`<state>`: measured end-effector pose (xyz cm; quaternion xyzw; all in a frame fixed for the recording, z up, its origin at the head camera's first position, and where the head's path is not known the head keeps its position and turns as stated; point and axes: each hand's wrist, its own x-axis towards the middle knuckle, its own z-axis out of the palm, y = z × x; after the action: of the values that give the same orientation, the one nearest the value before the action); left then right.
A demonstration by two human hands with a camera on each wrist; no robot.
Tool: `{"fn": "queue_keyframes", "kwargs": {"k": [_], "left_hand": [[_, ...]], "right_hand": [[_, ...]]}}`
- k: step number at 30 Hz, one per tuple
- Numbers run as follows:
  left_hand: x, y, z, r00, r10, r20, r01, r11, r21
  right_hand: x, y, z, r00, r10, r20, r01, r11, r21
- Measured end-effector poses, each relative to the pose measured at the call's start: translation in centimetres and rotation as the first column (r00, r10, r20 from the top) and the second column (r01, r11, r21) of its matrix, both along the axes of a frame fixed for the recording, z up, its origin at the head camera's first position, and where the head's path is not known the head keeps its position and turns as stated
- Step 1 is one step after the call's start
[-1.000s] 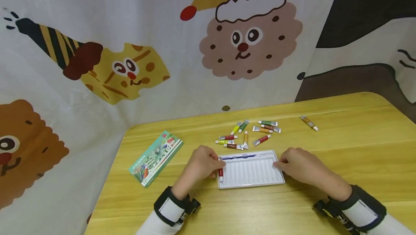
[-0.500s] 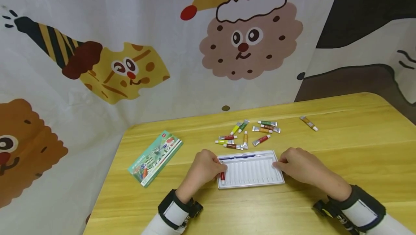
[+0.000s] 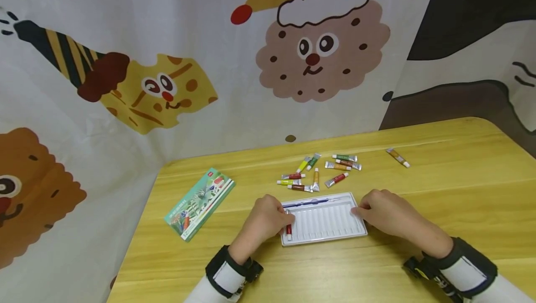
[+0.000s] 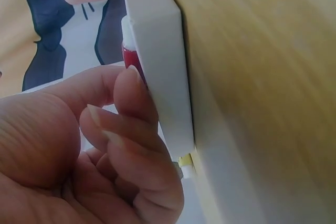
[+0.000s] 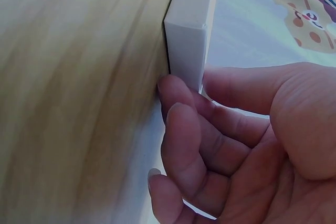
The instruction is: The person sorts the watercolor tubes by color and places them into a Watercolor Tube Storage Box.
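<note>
At the white tray (image 3: 324,223); curled left hand (image 3: 266,218)

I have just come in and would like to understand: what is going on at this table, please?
A person has both hands on a white tray on the table. The left hand holds a red tube at the tray's left end, and the right hand grips its right end. A blue brush lies along the far side of the tray; no other tube can be seen in it. Loose tubes lie beyond, with a green box off to the left.
</note>
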<state>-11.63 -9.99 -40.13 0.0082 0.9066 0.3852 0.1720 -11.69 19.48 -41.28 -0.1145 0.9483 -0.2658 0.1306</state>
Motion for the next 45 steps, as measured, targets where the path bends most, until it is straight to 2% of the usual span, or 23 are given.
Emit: {"fn": "queue_keyframes", "kwargs": {"k": [18, 23, 27, 30, 34, 45], "left_hand": [[-0.1, 0.0, 0.2, 1.000, -0.001, 0.008, 0.001, 0.999, -0.035], [-0.1, -0.4, 0.4, 0.998, -0.059, 0.015, 0.060, 0.997, -0.047], [0.0, -1.0, 0.9, 0.990, -0.135, 0.030, 0.137, 0.987, -0.084], [0.0, -1.2, 1.3, 0.985, -0.167, 0.049, 0.171, 0.981, -0.095], [0.0, -1.2, 1.3, 0.984, -0.168, 0.065, 0.174, 0.980, -0.095], [-0.4, -1.4, 0.7, 0.984, -0.171, 0.051, 0.174, 0.982, -0.069]], "right_hand": [[0.3, -0.6, 0.0, 0.999, -0.036, 0.000, 0.036, 0.999, 0.019], [0.2, -0.6, 0.0, 0.999, -0.039, 0.010, 0.039, 0.999, 0.021], [0.2, -0.6, 0.0, 0.999, -0.039, 0.008, 0.039, 0.999, 0.024], [0.2, -0.5, 0.0, 0.999, -0.038, 0.005, 0.038, 0.999, 0.027], [0.2, -0.4, -0.1, 0.999, -0.036, 0.008, 0.036, 0.999, 0.028], [0.1, -0.4, -0.1, 0.999, -0.033, 0.006, 0.033, 0.999, 0.022]]}}
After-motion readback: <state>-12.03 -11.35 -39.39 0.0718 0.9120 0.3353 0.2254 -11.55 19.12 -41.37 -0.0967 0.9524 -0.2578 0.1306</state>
